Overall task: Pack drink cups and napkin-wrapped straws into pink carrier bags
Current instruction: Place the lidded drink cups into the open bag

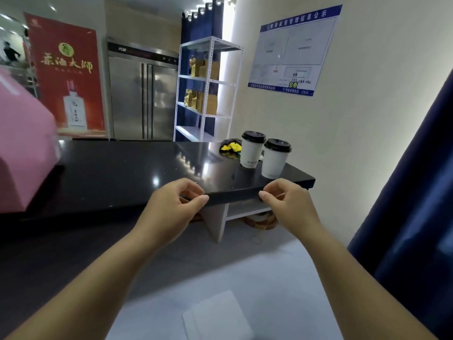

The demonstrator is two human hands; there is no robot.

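Observation:
Two white paper drink cups with black lids stand at the right end of the black counter (pixel 122 173), one (pixel 252 153) just behind the other (pixel 275 161). A pink carrier bag (pixel 24 148), blurred, fills the left edge over the counter. A white napkin (pixel 215 315) lies on the pale grey surface at the bottom. My left hand (pixel 176 204) and my right hand (pixel 286 204) hover side by side at the counter's near edge, below and in front of the cups. Both have their fingers curled toward the thumb, and I see nothing held in either.
A yellow and black cloth (pixel 230 147) lies behind the cups. Past the counter stand a white metal shelf with brown paper bags (pixel 207 89) and a steel fridge (pixel 142 94). A dark blue curtain (pixel 411 217) hangs close on the right.

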